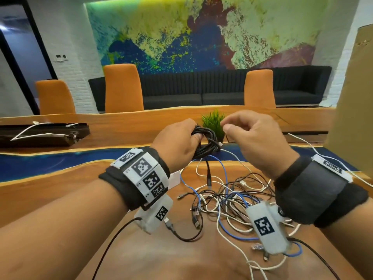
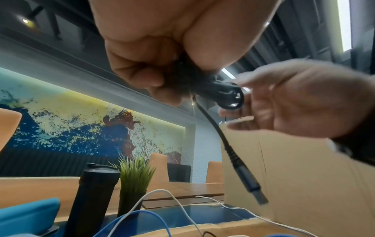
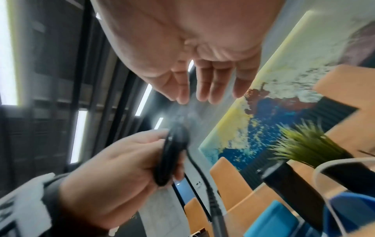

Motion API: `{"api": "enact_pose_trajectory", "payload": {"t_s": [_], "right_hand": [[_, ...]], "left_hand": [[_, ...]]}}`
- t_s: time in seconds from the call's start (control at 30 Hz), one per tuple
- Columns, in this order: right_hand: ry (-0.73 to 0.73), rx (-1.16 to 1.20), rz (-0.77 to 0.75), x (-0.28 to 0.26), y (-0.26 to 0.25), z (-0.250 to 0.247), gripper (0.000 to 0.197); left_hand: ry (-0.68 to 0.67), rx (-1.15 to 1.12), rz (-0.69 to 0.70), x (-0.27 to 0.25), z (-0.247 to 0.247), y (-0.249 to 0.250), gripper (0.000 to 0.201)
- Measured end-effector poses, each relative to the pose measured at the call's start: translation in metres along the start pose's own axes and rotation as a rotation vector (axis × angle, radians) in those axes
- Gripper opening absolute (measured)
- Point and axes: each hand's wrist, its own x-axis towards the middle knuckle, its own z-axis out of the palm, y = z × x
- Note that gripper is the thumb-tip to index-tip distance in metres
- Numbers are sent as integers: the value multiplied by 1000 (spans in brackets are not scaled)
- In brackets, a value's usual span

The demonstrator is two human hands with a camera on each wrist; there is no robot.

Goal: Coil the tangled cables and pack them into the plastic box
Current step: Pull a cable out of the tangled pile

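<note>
My left hand [image 1: 193,136] grips a coil of black braided cable [image 1: 207,142] raised above the wooden table [image 1: 60,188]. The coil's loose tail hangs down and ends in a USB plug [image 2: 254,191]. My right hand [image 1: 227,126] hovers just right of the coil, fingers loosely bent and holding nothing; the right wrist view shows its fingers [image 3: 205,86] bare above the coil [image 3: 170,158]. A tangle of white, blue and black cables [image 1: 228,199] lies on the table under both wrists. I cannot make out a plastic box for certain.
A small potted plant [image 1: 214,122] stands behind the coil, with a black bottle [image 2: 91,192] beside it. A tall cardboard box [image 1: 353,98] rises at the right. A dark tray with a white cable [image 1: 40,134] sits far left. A blue object [image 2: 26,216] lies close by.
</note>
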Motion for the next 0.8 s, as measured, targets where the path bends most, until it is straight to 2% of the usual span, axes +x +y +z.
{"api": "enact_pose_trajectory", "payload": {"t_s": [0.07, 0.13, 0.2, 0.27, 0.43, 0.53, 0.6, 0.7, 0.8], "right_hand": [[-56, -106, -154, -6, -15, 4, 15], [-133, -340, -166, -11, -17, 15, 18], [-114, -567, -142, -14, -13, 24, 25], [-117, -691, -136, -15, -12, 32, 30], [-172, -656, -12, -14, -14, 45, 32], [-226, -691, 44, -15, -6, 57, 32], [-207, -550, 92, -14, 3, 65, 26], [-58, 61, 171, -12, 11, 71, 11], [-58, 647, 487, -15, 3, 67, 8]], "left_hand": [[6, 33, 10, 0, 2, 4, 15], [-7, -17, 1, 1, 4, 7, 16], [-29, -188, -85, -2, 8, 9, 21], [-23, -446, -206, -3, 16, 8, 21], [47, -975, -489, -8, 26, 12, 15], [37, -1099, -560, -10, 24, 15, 14], [21, -1145, -594, -10, 24, 16, 14], [4, -1188, -587, -7, 24, 12, 10], [-84, -1146, -495, -6, 24, 0, 12]]}}
